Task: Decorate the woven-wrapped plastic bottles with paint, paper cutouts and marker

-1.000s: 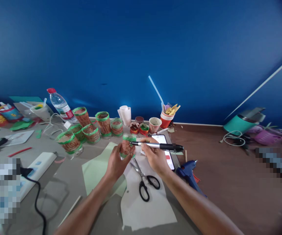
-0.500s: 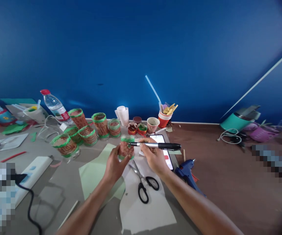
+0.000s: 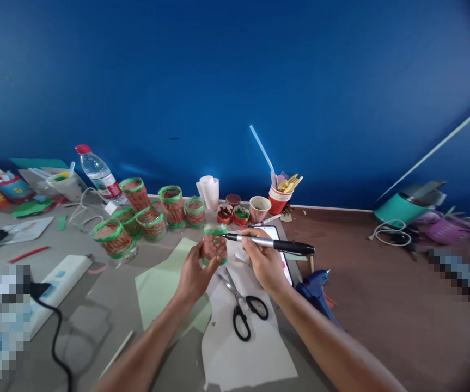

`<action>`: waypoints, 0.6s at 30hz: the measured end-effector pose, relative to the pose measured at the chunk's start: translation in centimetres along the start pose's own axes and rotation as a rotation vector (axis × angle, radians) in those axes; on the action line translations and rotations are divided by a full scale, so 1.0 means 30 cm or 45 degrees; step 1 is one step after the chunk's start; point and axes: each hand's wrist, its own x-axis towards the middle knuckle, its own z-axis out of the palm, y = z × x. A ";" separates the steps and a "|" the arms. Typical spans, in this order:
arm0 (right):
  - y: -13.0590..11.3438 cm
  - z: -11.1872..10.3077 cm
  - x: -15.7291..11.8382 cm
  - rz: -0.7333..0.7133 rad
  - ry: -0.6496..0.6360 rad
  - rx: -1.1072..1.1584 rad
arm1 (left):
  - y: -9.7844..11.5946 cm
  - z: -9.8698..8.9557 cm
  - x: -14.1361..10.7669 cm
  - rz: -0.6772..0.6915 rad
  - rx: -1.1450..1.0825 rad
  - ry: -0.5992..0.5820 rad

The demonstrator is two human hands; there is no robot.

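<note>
My left hand [image 3: 196, 272] is wrapped round a small cup [image 3: 214, 246] painted brown with green bands, held upright above the table. A small green ring mark shows on the cup's side. In my right hand [image 3: 264, 258] is a black-and-silver marker [image 3: 273, 243], its dark tip pointing left at the cup's green mark; whether it touches I cannot tell. Below the hands, black-handled scissors [image 3: 240, 310] lie on a white paper sheet [image 3: 251, 359]. A pale green sheet [image 3: 157, 288] is under my left forearm.
Several brown-and-green painted cups [image 3: 151, 222] stand at the back left, near a water bottle [image 3: 99, 174]. Small paint pots [image 3: 240, 215] and a cup of wooden cutlery [image 3: 279, 201] are by the wall. A phone [image 3: 286, 267] and blue glue gun [image 3: 318, 288] lie right; a power strip [image 3: 61, 288] left.
The view has shifted slightly, so most things sit a little further right. The marker tip has moved a little up against the cup, and more of the green ring mark shows.
</note>
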 end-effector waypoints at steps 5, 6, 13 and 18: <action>0.000 0.003 -0.004 0.005 -0.069 0.026 | 0.005 0.001 0.000 -0.032 0.080 0.007; 0.002 0.005 -0.005 -0.003 -0.074 0.009 | 0.006 0.001 0.000 -0.032 0.083 0.007; 0.014 0.003 0.003 0.040 -0.017 0.043 | 0.004 -0.003 0.005 -0.027 0.072 0.019; 0.009 0.009 -0.002 -0.014 -0.067 0.027 | 0.004 -0.003 0.003 -0.025 0.082 0.018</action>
